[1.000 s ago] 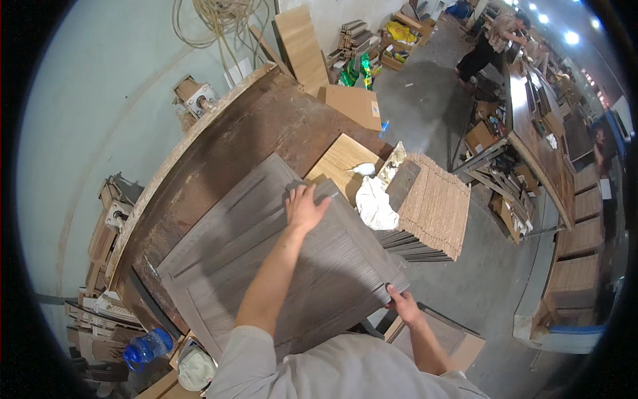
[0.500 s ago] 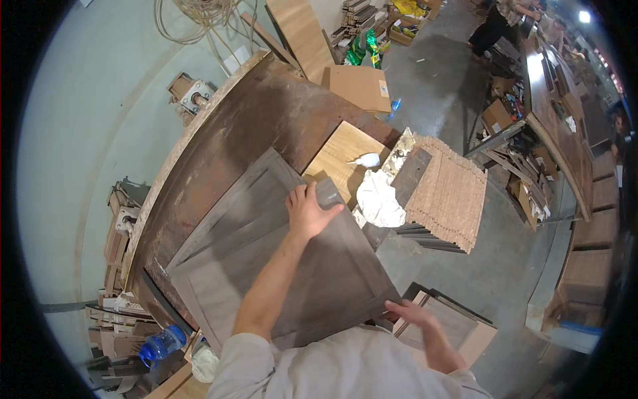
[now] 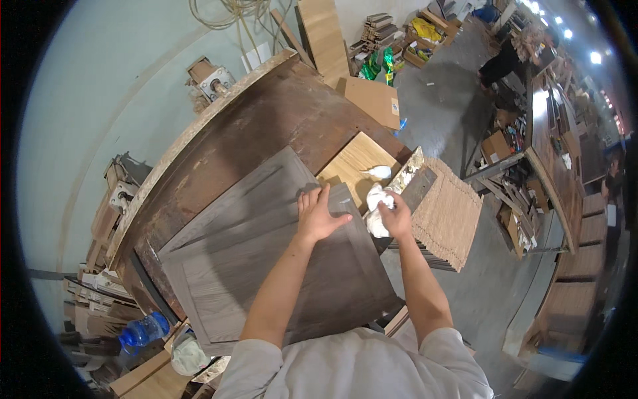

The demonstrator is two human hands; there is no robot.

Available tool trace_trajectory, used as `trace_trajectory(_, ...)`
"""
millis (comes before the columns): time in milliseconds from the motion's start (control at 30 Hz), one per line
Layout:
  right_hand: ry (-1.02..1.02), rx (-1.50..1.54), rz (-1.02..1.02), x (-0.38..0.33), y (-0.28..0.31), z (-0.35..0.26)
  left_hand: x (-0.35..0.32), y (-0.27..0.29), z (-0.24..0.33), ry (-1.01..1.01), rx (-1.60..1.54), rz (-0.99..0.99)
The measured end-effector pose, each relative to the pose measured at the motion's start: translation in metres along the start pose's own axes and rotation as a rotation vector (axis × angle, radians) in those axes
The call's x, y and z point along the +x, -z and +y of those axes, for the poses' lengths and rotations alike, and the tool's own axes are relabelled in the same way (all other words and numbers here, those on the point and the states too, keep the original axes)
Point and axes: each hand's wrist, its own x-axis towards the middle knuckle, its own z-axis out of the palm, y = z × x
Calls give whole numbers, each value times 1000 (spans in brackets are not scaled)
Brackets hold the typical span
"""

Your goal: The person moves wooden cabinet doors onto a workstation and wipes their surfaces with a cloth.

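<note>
A grey-brown framed cabinet door panel point(image 3: 286, 279) lies in front of me, overlapping a second similar panel point(image 3: 246, 193) beneath it. My left hand point(image 3: 318, 216) rests on its far edge near the far right corner, fingers stretched and thumb spread. Just right of that corner, my right hand point(image 3: 397, 218) grips a crumpled white cloth point(image 3: 379, 203), which partly hangs below the fingers. A small white squeeze bottle point(image 3: 379, 171) lies beyond the cloth on a light wood board point(image 3: 355, 154).
Under the panels is a brown worktable point(image 3: 226, 139) with clamps along its far-left edge. A stack of brown boards point(image 3: 445, 213) stands to the right. A blue water bottle point(image 3: 145, 330) is at the lower left, a cardboard box point(image 3: 372, 100) beyond the table. Another person point(image 3: 508, 63) stands far off.
My right hand has left the panel's near right corner and reached forward to take the white cloth. My left hand stays on the panel's far edge. The view has shifted slightly.
</note>
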Motion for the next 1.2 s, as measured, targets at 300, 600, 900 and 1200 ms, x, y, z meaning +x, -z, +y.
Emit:
trace_trajectory(300, -26, -591, -235, -4, -52, -92, 0, -1, -11, -65, -45, 22)
trace_trajectory(600, -292, -700, -175, 8, -69, -77, -5, -1, -10, -39, -52, 33)
trace_trajectory(900, -60, -639, -64, -10, -75, -95, -4, -3, -15, -62, -61, 86)
trace_trajectory(1200, -234, -364, 404, -14, -43, -62, -4, 1, -2, -17, -73, -39)
